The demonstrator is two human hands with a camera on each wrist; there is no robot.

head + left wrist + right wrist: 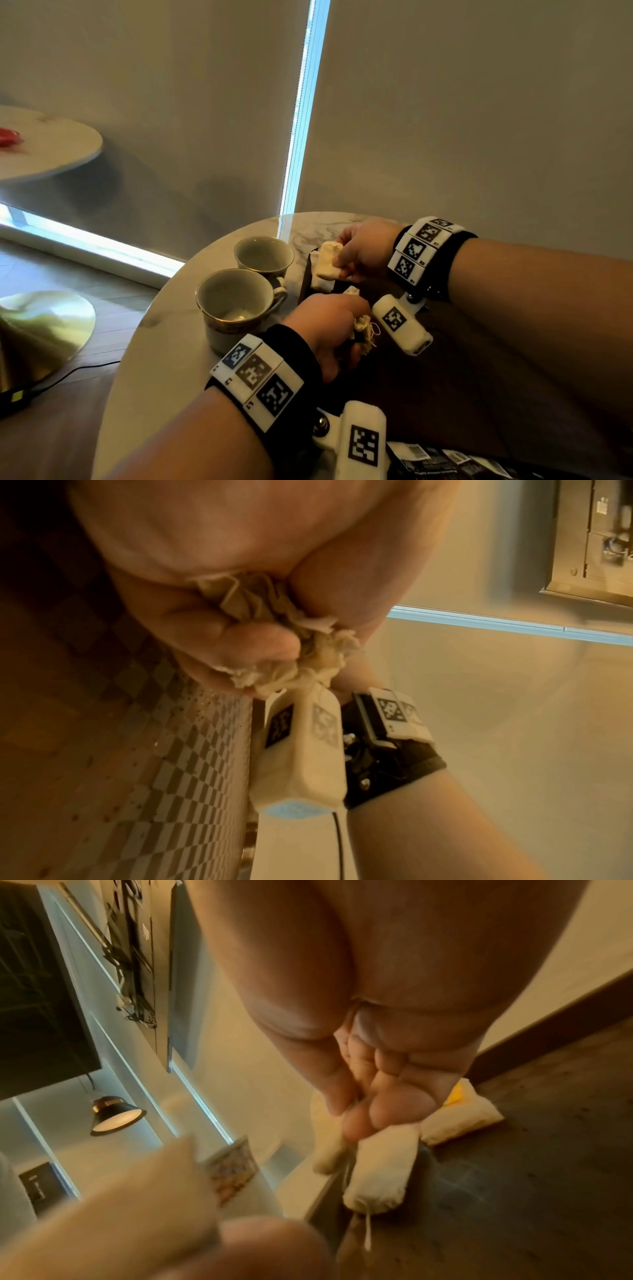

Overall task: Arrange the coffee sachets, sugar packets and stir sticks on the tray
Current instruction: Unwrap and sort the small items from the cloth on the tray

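My right hand (359,248) pinches a small cream cloth sachet (328,261) and holds it just above the far end of the dark tray (304,281). In the right wrist view its fingertips (387,1110) grip the top of that sachet (380,1167), and another cream sachet (459,1118) lies on the tray (531,1191) behind it. My left hand (329,325) is curled round a bunch of cream sachets (363,327) by their tied tops. The left wrist view shows the crumpled cloth (274,631) squeezed in the fist (226,639) over the checkered tray (164,764).
Two gold-rimmed cups (236,305) (263,255) stand on the round marble table (164,342), left of the tray. Several black packets (445,460) lie at the near edge. A second round table (51,150) stands far left.
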